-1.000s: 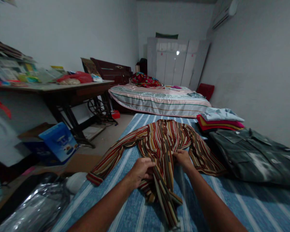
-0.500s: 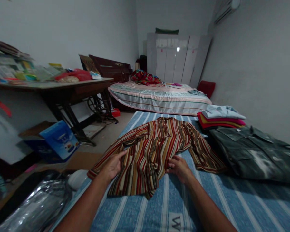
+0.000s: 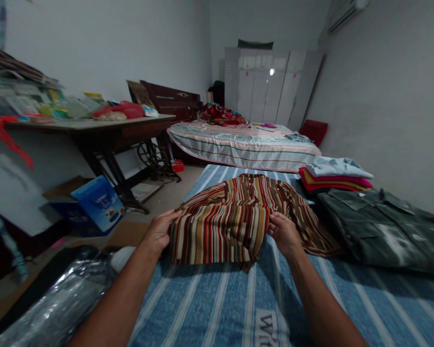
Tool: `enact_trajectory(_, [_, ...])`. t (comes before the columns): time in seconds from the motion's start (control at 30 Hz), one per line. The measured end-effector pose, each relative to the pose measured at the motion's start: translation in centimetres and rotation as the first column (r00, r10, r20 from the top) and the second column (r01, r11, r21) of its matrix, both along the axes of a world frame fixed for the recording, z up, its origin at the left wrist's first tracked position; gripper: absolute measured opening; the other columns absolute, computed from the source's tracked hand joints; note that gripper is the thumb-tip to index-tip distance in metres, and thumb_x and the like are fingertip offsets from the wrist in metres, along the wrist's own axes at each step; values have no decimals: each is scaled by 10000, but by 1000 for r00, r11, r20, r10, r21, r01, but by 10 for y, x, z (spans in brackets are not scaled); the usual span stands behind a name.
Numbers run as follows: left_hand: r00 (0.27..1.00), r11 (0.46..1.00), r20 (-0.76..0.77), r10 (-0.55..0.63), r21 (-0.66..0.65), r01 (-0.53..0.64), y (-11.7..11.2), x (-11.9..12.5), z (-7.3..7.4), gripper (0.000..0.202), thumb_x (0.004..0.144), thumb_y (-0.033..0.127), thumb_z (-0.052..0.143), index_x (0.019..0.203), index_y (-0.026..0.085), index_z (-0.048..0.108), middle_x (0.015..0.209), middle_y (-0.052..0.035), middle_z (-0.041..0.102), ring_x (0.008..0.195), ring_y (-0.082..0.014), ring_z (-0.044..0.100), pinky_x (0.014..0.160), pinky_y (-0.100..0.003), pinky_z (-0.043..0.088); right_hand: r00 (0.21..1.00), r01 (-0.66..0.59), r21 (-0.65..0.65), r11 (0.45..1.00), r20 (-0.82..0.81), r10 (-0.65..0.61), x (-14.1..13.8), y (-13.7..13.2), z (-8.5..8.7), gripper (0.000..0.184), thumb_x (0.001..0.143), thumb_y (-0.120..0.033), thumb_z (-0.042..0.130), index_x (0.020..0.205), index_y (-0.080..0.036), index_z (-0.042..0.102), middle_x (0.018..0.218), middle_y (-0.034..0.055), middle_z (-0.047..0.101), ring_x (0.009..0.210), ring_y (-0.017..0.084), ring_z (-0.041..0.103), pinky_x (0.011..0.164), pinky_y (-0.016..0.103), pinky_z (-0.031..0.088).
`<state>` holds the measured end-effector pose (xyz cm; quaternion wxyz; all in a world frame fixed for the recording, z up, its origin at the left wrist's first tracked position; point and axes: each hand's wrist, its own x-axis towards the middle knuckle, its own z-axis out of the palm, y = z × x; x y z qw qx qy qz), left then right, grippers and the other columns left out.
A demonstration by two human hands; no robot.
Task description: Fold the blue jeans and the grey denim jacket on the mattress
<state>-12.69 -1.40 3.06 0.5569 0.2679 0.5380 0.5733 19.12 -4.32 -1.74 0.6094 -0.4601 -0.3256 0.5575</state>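
Note:
A red, brown and cream striped shirt (image 3: 238,212) lies on a blue striped bed sheet (image 3: 217,308) in front of me. Its lower part is lifted into a flat panel facing me. My left hand (image 3: 159,230) grips the panel's left edge, fingers curled around the cloth. My right hand (image 3: 284,233) pinches its right edge. The rest of the shirt lies bunched behind, with a sleeve trailing to the right.
A dark green jacket (image 3: 379,229) lies spread to the right, behind it a stack of folded clothes (image 3: 332,174). A second bed (image 3: 246,144), white wardrobe (image 3: 267,86), a cluttered sewing table (image 3: 94,127), a blue box (image 3: 99,202) and a plastic-wrapped bundle (image 3: 58,303) stand around.
Both hands moved apart to the shirt's sides and raised the lower part, which now hangs as a squared, upright panel instead of lying crumpled on the sheet.

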Motion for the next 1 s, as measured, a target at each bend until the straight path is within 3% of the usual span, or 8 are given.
enact_trajectory(0.17, [998, 995, 7, 62, -84, -61, -2, -4, -19, 153, 670, 13, 639, 743, 140, 596, 537, -2, 644, 409, -154, 602, 441, -250, 520, 940, -38, 86, 996, 342, 6, -12, -22, -17, 391, 610, -374, 680, 958, -204, 626, 948, 59, 670, 893, 238, 614, 748, 338, 489])
enact_trajectory(0.3, [1000, 1000, -10, 8, -27, -8, -13, -4, -26, 219, 675, 14, 649, 854, 139, 633, 644, -29, 699, 501, -152, 653, 503, -228, 542, 705, -185, 227, 956, 708, -31, -28, -56, -37, 580, 626, -350, 695, 1178, -264, 541, 1144, 57, 616, 1067, 296, 539, 898, 412, 428])
enact_trajectory(0.43, [966, 968, -52, -252, -9, 251, -25, 0, -25, 424, 607, 49, 734, 1003, 179, 653, 823, -57, 740, 676, -216, 709, 603, -284, 580, 446, -195, 225, 955, 887, -118, -45, -66, -49, 464, 581, -229, 669, 1033, -247, 568, 1020, 89, 614, 959, 338, 539, 832, 452, 431])
enact_trajectory(0.53, [957, 960, -82, -280, -28, 279, -25, 4, -26, 480, 585, 14, 715, 1029, 184, 655, 818, -53, 741, 678, -228, 710, 579, -295, 581, 424, -160, 219, 963, 896, -133, -49, -49, -52, 220, 610, -136, 531, 804, -226, 579, 893, 77, 625, 885, 299, 569, 782, 399, 441])
enact_trajectory(0.7, [993, 995, -68, -96, -20, 95, -11, 6, -1, 449, 604, -44, 623, 1020, 123, 661, 739, -66, 724, 564, -201, 682, 495, -273, 560, 467, -114, 281, 953, 862, -199, -24, -29, -16, 265, 665, -114, 443, 847, -236, 593, 746, 1, 640, 724, 189, 602, 662, 266, 448])
enact_trajectory(0.77, [996, 995, -41, -76, 56, 78, -10, 5, 19, 437, 614, -46, 608, 1021, 106, 649, 753, -71, 720, 553, -180, 673, 511, -260, 561, 383, -70, 436, 897, 842, -380, -8, -40, 13, 264, 688, -143, 468, 886, -241, 613, 817, 22, 652, 774, 203, 610, 700, 282, 452])
enact_trajectory(0.87, [992, 985, -59, -111, 123, 118, -20, 4, 41, 457, 631, -26, 617, 1059, 132, 625, 803, -72, 723, 574, -175, 677, 528, -253, 560, 241, -187, 572, 799, 815, -527, 11, -72, 49, 346, 755, -150, 462, 1039, -265, 621, 937, 56, 661, 863, 227, 617, 760, 320, 453])
enact_trajectory(1.0, [976, 985, -135, -170, -8, 170, -45, -1, 27, 474, 622, -12, 652, 1070, 139, 620, 881, -104, 727, 616, -219, 694, 526, -286, 569, 148, -393, 527, 754, 845, -514, 21, -119, 48, 476, 826, -175, 464, 1274, -325, 520, 870, 41, 664, 733, 211, 617, 653, 312, 454])
